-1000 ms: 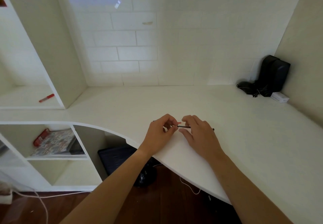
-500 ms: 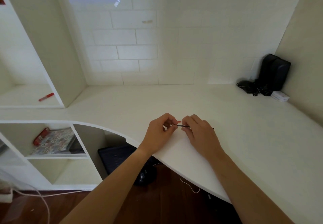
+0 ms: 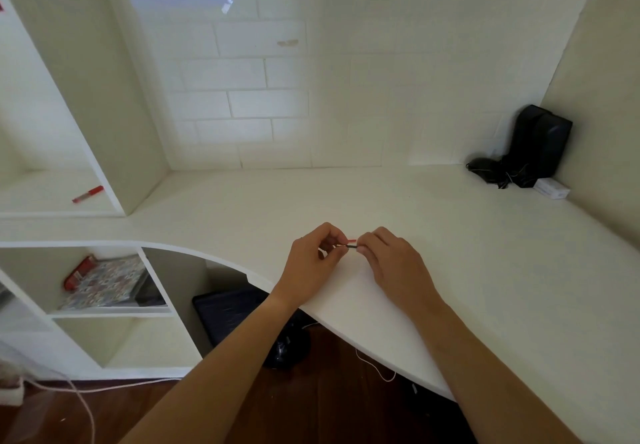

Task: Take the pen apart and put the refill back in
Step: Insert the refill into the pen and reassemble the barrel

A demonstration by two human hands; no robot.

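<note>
Fingers of left hand [image 3: 313, 260] and right hand [image 3: 391, 263] pinch the pen [image 3: 350, 245], mostly hidden

Two bare hands are over the white desk [image 3: 450, 253]: the left hand [image 3: 311, 263] and the right hand [image 3: 398, 267]. Between them is one thin dark pen [image 3: 350, 244] with a red bit on it. At the desk's far right corner are two black speaker boxes [image 3: 540, 145] and one small white box [image 3: 551, 188]. One red marker [image 3: 88, 194] lies on the left shelf. One patterned book [image 3: 107, 282] sits in the cubby below.
</note>
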